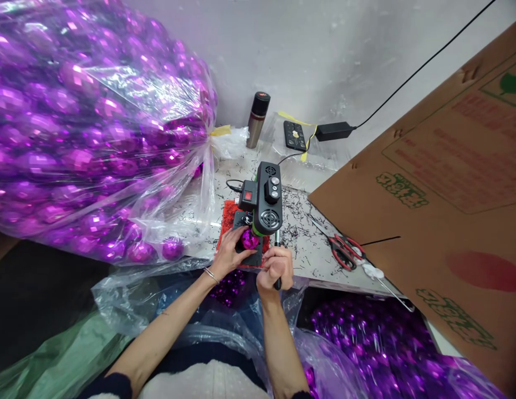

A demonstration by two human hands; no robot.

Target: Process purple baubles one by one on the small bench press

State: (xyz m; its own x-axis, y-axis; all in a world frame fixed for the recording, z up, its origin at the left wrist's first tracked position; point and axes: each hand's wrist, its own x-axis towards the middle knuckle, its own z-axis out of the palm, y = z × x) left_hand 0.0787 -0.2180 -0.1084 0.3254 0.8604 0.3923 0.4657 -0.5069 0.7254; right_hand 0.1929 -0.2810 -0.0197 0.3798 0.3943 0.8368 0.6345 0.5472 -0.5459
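Between the thumb and fingers of my left hand [231, 252] sits a shiny purple bauble [250, 239], pressed up under the front end of a black bench-top machine [269, 194]. My right hand [276, 270] is wrapped round the machine's lever handle [277, 284], whose black end pokes out below the fist and whose metal rod rises toward the machine. A red switch [248, 195] shows on the box at the machine's left. Under the machine lies a red cloth [228, 213] strewn with black bits. The bauble's far side is hidden by the machine.
A huge clear bag of purple baubles [87, 122] fills the left. Red-handled scissors [345, 252] lie by a large cardboard box [440, 183] at right. Behind stand a flask [258, 119], a phone [295, 136] and a power adapter [335, 131]. Another bag of purple baubles [378, 338] sits below the table.
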